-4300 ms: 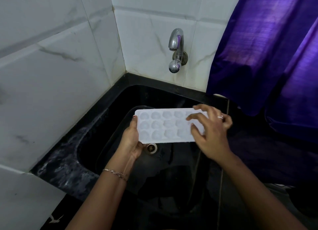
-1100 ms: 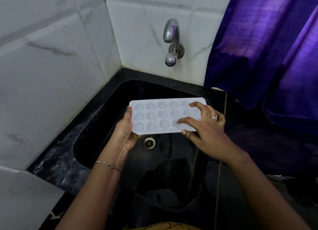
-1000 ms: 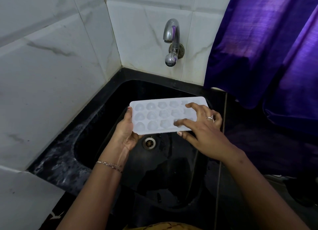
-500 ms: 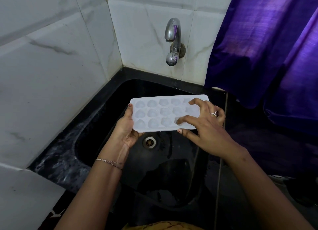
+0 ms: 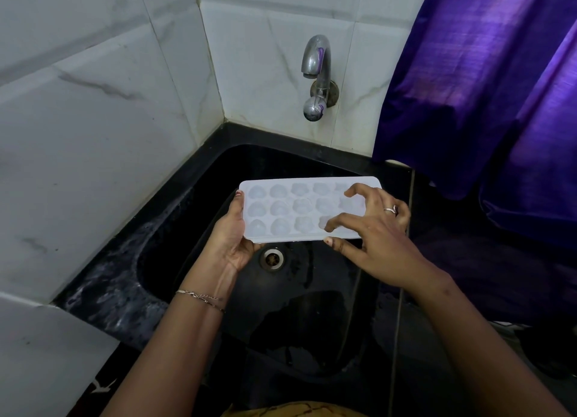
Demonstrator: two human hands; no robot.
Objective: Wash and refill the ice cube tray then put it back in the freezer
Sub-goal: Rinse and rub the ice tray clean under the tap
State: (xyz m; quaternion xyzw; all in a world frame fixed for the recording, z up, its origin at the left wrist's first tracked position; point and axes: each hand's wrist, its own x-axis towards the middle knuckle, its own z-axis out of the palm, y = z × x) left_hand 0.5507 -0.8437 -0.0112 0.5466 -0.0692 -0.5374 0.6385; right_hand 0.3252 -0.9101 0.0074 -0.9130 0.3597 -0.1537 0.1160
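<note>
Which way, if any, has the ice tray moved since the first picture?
Yes, slightly. The ice cube tray sits nearer the tap: its near edge now clears the drain, which it earlier met in view.

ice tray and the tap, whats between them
Head view: between the tap and the ice tray lie only white wall tile and the black sink rim; no water shows running.

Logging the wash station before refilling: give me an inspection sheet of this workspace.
Surface: black sink, wet-looking; drain uncovered.
Job's things: white ice cube tray, cells up, held over the sink.
Clutter: nothing seen.
Hands: left hand grips tray's left end; right hand fingers curled on its right cells, thumb at near edge.
Cables: nothing seen.
Surroundings: tap, no water flowing; white tiles; purple curtain.
</note>
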